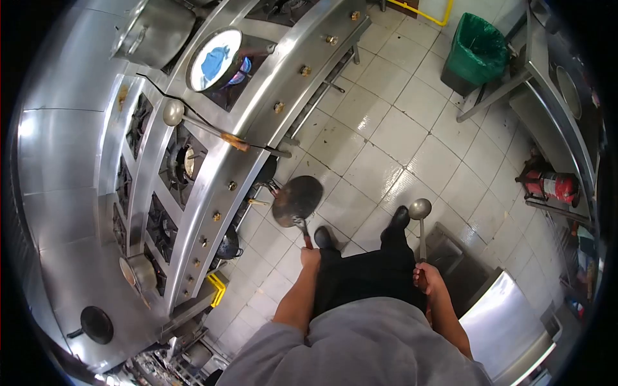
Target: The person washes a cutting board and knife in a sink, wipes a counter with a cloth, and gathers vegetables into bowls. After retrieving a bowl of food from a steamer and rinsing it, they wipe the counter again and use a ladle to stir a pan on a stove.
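Note:
My left hand is closed around the handle of a dark frying pan, which hangs out over the floor near the stove front. The pan's dark round face shows, and nothing can be seen in it. On the other side, my right hand grips the brown handle of a long metal ladle. The ladle's round bowl points away from me, above the tiles beside my shoe.
Along the left runs a steel stove. A pan with white and blue contents sits over a lit burner. Another ladle lies across the stove, its handle overhanging. A green-lined bin and fire extinguisher stand right.

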Action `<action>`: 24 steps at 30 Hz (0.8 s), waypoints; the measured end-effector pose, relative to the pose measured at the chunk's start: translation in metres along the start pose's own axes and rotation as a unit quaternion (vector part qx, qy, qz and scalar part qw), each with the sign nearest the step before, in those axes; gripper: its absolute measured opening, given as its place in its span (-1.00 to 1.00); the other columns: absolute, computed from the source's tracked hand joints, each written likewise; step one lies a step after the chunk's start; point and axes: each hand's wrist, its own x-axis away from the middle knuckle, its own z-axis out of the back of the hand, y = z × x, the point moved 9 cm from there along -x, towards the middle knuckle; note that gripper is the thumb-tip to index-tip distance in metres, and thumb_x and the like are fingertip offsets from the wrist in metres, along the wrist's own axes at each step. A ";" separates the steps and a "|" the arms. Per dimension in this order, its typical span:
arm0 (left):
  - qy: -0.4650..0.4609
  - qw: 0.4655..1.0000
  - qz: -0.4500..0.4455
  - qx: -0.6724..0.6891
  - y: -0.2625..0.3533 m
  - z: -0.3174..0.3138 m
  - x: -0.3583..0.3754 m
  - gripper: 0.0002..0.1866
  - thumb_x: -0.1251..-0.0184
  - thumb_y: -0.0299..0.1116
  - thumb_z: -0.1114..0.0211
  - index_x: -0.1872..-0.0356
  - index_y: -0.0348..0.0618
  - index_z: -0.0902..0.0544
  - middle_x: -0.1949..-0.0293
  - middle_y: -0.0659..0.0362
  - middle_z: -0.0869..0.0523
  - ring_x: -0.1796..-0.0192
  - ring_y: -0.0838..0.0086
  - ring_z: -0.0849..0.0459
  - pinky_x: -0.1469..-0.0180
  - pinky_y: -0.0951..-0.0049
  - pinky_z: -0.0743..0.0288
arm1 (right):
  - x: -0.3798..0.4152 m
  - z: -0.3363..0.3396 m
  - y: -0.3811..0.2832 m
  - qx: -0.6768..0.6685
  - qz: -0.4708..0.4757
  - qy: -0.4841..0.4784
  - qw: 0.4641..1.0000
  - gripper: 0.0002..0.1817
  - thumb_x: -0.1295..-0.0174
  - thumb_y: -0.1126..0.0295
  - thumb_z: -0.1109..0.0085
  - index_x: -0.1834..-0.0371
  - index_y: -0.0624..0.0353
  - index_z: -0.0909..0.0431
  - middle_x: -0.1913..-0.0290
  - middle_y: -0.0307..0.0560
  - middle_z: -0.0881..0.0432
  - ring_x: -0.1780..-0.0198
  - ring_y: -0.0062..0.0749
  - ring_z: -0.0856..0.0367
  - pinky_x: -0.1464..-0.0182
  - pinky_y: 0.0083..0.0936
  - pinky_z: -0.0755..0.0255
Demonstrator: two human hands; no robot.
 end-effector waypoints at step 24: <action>0.076 0.860 0.024 0.503 -0.021 0.017 -0.432 -0.38 -0.25 -0.21 -0.32 -0.29 -0.18 -0.34 -0.11 -0.14 -0.60 0.04 0.05 -0.69 0.03 0.14 -0.59 | -0.057 -0.074 0.226 0.085 0.034 0.073 0.993 -0.84 -0.15 0.42 -0.04 0.21 0.09 -0.38 0.52 -0.25 -0.43 0.55 -0.45 -0.43 0.51 -0.49 -0.29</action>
